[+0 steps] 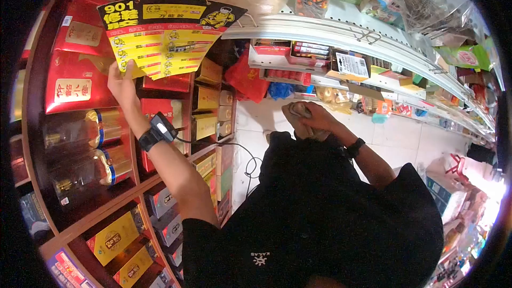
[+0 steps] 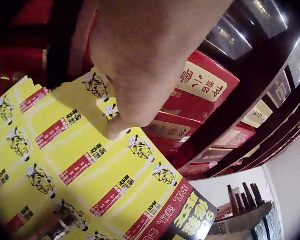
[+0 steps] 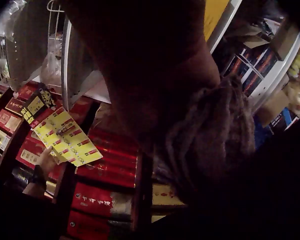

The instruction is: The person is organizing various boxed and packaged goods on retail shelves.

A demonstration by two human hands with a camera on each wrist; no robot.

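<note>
A yellow, red and black glue display card (image 1: 152, 48), marked 901, hangs on strings in front of the shelves at the upper left. One small tube (image 1: 184, 47) is attached to its face. My left hand (image 1: 124, 82) pinches the card's lower left edge; in the left wrist view the thumb lies on the printed front and the other fingers are hidden. Low in front of my body, my right hand (image 1: 316, 116) grips a crumpled greyish-brown cloth (image 1: 295, 118). Folds of this cloth (image 3: 215, 132) bulge beyond the dark hand in the right wrist view.
Behind the card, a dark wooden shelf unit (image 1: 88, 226) holds red gift boxes (image 1: 74, 82) and gold boxes. White metal shelves (image 1: 298, 29) with small packaged goods run along the right. A black cable (image 1: 234, 144) trails from the left wrist camera. Pale floor tiles (image 1: 392, 130) show below.
</note>
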